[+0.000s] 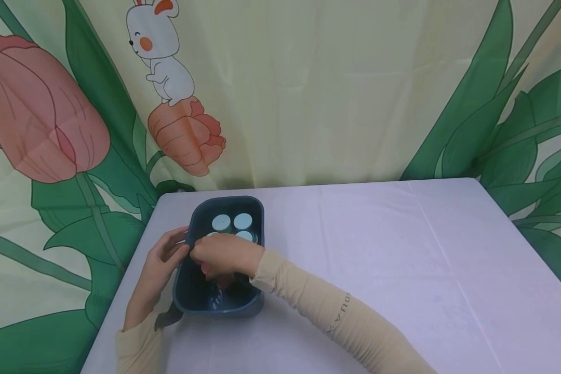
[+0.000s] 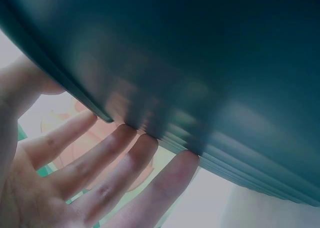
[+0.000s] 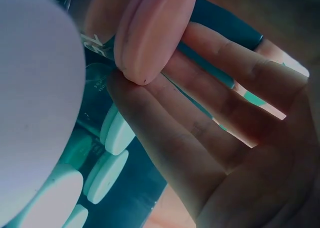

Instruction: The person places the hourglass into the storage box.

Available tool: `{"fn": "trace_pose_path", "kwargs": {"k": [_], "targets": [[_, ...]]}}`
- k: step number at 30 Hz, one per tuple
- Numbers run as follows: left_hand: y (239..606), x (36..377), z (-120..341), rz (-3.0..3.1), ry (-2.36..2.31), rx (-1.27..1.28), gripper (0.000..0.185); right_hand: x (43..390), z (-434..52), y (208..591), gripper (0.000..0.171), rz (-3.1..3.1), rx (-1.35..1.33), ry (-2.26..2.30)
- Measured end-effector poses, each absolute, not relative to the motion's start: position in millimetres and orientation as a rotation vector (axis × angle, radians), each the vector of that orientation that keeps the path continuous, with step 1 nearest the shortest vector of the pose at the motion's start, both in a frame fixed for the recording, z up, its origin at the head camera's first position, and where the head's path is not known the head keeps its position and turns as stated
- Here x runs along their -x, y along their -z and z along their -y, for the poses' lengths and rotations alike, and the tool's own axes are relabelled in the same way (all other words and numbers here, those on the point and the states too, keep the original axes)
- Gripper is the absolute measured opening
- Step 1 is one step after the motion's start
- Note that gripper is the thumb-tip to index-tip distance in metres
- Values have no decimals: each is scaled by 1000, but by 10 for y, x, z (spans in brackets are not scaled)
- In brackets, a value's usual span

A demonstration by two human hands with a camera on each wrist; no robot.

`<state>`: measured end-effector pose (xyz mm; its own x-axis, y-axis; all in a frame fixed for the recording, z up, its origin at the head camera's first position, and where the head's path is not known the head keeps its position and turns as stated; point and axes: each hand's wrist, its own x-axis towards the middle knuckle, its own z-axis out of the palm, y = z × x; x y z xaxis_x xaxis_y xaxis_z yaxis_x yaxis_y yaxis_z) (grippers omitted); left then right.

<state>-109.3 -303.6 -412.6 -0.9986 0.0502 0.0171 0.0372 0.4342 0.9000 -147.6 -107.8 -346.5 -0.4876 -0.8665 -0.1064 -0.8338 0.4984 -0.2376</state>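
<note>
A dark blue bin point(image 1: 182, 296) with rounded corners stands at the left of the table. My left hand point(image 1: 161, 265) is at its left side; in the left wrist view straight fingers point(image 2: 140, 158) rest their tips on the bin's ridged wall. Reaching inside the bin, my right hand point(image 1: 229, 253) holds a clear jar by its pink lid point(image 3: 157, 35), with fingers along the lid's edge. Several jars with pale blue lids point(image 1: 221, 223) stand at the bin's far end, one partly behind the hand. A clear, shiny shape point(image 1: 216, 300) shows in the near end.
A white cloth covers the table point(image 1: 378, 270), stretching to the right of the bin. Behind hangs a curtain point(image 1: 318, 104) printed with tulips, leaves and a rabbit on a carrot. My right sleeve point(image 1: 346, 311) crosses the table's front. A large pale blurred shape point(image 3: 37, 97) fills the right wrist view's left side.
</note>
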Motion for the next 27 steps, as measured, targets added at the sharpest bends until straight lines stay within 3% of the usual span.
{"fn": "trace_pose_path", "kwargs": {"k": [16, 27], "targets": [[4142, 1103, 3028, -2657, -1639, -31, 53, 1495, 1006, 3383, 18, -2520, 1442, 223], [4132, 1075, 3031, -2655, -1636, -28, 52, 1498, 892, 3281, 28, -2559, 1471, 196]]}}
